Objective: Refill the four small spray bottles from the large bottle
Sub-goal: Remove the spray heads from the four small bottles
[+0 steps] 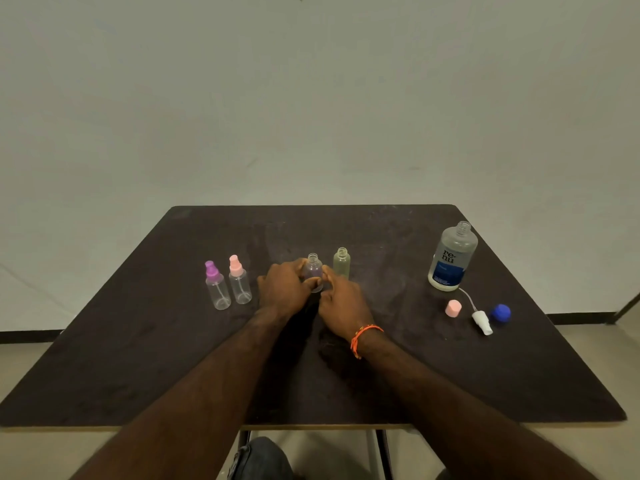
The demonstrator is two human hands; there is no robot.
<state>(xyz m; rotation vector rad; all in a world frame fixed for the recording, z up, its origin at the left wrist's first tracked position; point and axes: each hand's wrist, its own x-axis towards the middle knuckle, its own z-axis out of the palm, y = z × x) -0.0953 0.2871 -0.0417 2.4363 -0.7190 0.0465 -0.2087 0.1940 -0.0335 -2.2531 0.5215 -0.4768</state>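
Left hand [287, 285] grips the clear bottle [313, 271] round its body, thumb across the front. Right hand [341, 303] touches its right side, fingers curled; whether it truly holds, I cannot tell.

Bottle stands mid-table [138, 358], long axis upright, open neck up. It looks like light, thin plastic, easily tipped (hold at the body, low). Just to its right is the green bottle [341, 263], also uncapped. To the left stand the purple-capped [216, 287] and pink-capped [239, 282] bottles. Large bottle [450, 258] stands far right, uncapped, with loose caps in front of it.
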